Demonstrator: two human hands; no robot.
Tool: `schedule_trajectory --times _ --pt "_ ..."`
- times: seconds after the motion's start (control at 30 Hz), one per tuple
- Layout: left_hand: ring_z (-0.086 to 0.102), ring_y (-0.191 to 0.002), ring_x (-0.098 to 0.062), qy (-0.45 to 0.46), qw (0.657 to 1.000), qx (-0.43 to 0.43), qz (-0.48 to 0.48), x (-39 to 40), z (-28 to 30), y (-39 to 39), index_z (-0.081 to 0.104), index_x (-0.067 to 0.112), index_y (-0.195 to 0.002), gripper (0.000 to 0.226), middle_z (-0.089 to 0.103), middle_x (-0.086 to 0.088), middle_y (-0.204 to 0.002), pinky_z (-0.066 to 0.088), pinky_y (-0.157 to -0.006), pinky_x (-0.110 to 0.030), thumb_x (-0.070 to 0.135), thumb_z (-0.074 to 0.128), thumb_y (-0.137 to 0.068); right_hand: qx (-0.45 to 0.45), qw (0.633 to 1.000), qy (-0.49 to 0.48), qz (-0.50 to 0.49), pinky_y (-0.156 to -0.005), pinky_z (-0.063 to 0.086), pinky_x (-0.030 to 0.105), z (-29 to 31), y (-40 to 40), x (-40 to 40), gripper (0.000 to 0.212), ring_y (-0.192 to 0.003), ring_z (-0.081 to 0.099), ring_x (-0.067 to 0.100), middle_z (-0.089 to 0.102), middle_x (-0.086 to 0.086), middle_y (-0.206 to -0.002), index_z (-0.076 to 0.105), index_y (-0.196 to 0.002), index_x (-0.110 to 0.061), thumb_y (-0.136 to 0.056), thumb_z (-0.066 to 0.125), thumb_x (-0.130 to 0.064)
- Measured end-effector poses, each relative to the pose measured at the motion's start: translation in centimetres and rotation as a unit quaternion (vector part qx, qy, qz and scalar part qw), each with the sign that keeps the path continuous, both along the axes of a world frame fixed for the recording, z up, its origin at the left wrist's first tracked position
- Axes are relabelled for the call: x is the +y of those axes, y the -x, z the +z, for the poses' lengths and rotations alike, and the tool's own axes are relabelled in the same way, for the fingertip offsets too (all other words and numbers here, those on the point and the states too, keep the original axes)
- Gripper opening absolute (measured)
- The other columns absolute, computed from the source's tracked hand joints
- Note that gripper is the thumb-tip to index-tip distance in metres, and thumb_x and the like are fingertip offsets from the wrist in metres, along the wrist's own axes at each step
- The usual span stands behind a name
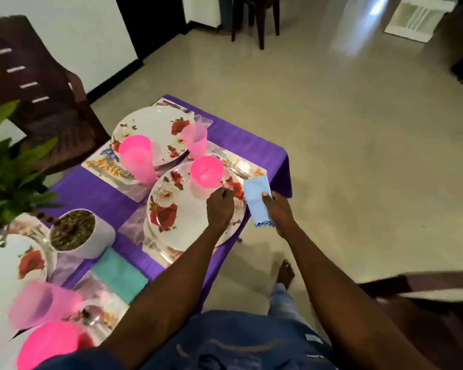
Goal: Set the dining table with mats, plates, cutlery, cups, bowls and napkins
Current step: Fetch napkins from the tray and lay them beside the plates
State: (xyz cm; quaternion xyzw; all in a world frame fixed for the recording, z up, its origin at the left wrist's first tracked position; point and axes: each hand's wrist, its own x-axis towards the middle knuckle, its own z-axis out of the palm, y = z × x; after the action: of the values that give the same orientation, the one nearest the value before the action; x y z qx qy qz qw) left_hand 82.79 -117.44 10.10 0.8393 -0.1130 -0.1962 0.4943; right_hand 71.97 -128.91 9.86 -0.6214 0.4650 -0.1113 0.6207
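A floral plate (pixel 182 225) lies on a place mat (pixel 134 231) near the right edge of the purple-clothed table (pixel 254 145). A pink bowl (pixel 206 170) sits on the plate's far side. My left hand (pixel 221 208) hovers over the plate's right rim with curled fingers, and what it holds is hidden. My right hand (pixel 278 212) holds a folded light-blue napkin (pixel 258 201) at the table's edge, right of the plate. Cutlery (pixel 233 164) lies on the mat beyond the napkin. A second plate (pixel 153 132) with two pink cups (pixel 138 158) (pixel 195 140) sits farther back.
A potted plant (pixel 75 233) stands at the left of the table. A teal napkin (pixel 119 273), a pink cup (pixel 44 303), a pink bowl (pixel 51 345) and a third plate (pixel 16 265) lie near me. Dark chairs stand at the left (pixel 38 84) and right (pixel 425 295). Tiled floor (pixel 358 169) spreads rightward.
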Motion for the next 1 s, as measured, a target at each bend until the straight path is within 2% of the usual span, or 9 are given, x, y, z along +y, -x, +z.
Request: schedule_trajectory --times 0.07,0.23,0.3,0.43,0.57,0.73,0.83,0.93,1.0 --pt "0.055 -0.069 -0.028 0.004 0.999 0.012 0.041 -3.9 0.1 -0.6 0.057 0.006 -0.069 0.029 0.061 -0.007 -0.067 0.044 -0.066 -0.042 0.023 0.048 -0.091 0.001 1.0 -0.007 0.027 -0.067 0.052 0.031 0.0 -1.7 -4.3 0.018 -0.079 0.066 0.022 0.067 0.008 -0.093 0.063 -0.101 -0.014 -0.098 0.056 -0.03" --pt "0.065 -0.075 -0.032 0.018 0.99 0.065 0.123 -12.2 -1.0 -2.9 0.058 0.018 -0.07 0.021 0.063 -0.002 -0.067 0.057 -0.069 -0.053 0.034 0.049 -0.079 0.03 0.992 0.006 0.122 -0.064 0.051 0.03 0.6 -5.5 -13.8 0.028 -0.081 0.066 0.024 0.068 0.007 -0.096 0.063 -0.112 -0.012 -0.099 0.053 -0.035" --pt "0.063 -0.076 -0.034 0.01 0.987 0.06 0.151 -14.5 0.2 -3.6 0.058 0.015 -0.071 0.022 0.062 -0.003 -0.068 0.056 -0.066 -0.055 0.031 0.05 -0.083 0.045 0.986 0.021 0.161 -0.066 0.05 0.03 0.4 -7.7 -16.8 0.03 -0.083 0.065 0.025 0.067 0.007 -0.099 0.062 -0.115 -0.01 -0.1 0.051 -0.034" --pt "0.05 -0.068 -0.027 -0.012 0.98 0.005 0.201 -16.5 1.0 -5.8 0.048 0.01 -0.064 0.032 0.054 -0.005 -0.065 0.037 -0.061 -0.035 0.021 0.05 -0.094 0.065 0.969 0.045 0.234 -0.088 0.054 0.043 -0.2 -13.1 -20.2 0.034 -0.099 0.065 0.029 0.067 0.01 -0.113 0.06 -0.123 -0.01 -0.097 0.052 -0.031" --pt "0.047 -0.069 -0.023 -0.018 0.968 0.003 0.251 -17.4 -0.3 -8.5 0.053 0.005 -0.069 0.03 0.055 -0.006 -0.069 0.035 -0.064 -0.036 0.017 0.046 -0.096 0.065 0.945 0.059 0.315 -0.082 0.051 0.041 -1.0 -18.7 -21.6 0.027 -0.095 0.064 0.031 0.067 0.013 -0.108 0.062 -0.116 -0.006 -0.098 0.052 -0.023" --pt "0.051 -0.067 -0.023 -0.021 0.953 -0.009 0.303 -18.5 -1.0 -11.7 0.059 -0.004 -0.075 0.029 0.063 -0.017 -0.076 0.041 -0.066 -0.041 0.012 0.046 -0.095 0.083 0.918 0.064 0.382 -0.066 0.036 0.032 -1.7 -23.4 -22.4 0.01 -0.073 0.05 0.021 0.055 0.011 -0.081 0.057 -0.089 -0.003 -0.092 0.053 -0.012" --pt "0.056 -0.073 -0.023 -0.038 0.951 0.012 0.306 -18.8 -1.8 -13.1 0.063 0.0 -0.081 0.029 0.066 -0.011 -0.081 0.043 -0.069 -0.038 0.018 0.046 -0.096 0.093 0.904 0.088 0.407 -0.065 0.037 0.032 -2.6 -25.7 -22.6 0.015 -0.074 0.052 0.021 0.058 0.014 -0.082 0.057 -0.093 0.005 -0.088 0.053 -0.009" --pt "0.058 -0.075 -0.025 -0.049 0.944 0.015 0.325 -19.2 -2.1 -14.0 0.064 0.002 -0.082 0.03 0.067 -0.009 -0.082 0.043 -0.069 -0.038 0.021 0.045 -0.096 0.097 0.884 0.104 0.446 -0.066 0.039 0.031 -2.0 -27.5 -22.2 0.008 -0.079 0.056 0.024 0.061 0.011 -0.089 0.059 -0.093 -0.005 -0.089 0.052 -0.006" --pt "0.056 -0.073 -0.024 -0.059 0.939 0.019 0.339 -19.4 -2.1 -14.4 0.062 0.001 -0.08 0.03 0.065 -0.009 -0.079 0.043 -0.067 -0.039 0.019 0.045 -0.096 0.092 0.872 0.112 0.468 -0.069 0.04 0.029 -1.9 -28.5 -22.0 0.014 -0.084 0.057 0.024 0.062 0.007 -0.094 0.062 -0.1 -0.007 -0.089 0.054 -0.006"
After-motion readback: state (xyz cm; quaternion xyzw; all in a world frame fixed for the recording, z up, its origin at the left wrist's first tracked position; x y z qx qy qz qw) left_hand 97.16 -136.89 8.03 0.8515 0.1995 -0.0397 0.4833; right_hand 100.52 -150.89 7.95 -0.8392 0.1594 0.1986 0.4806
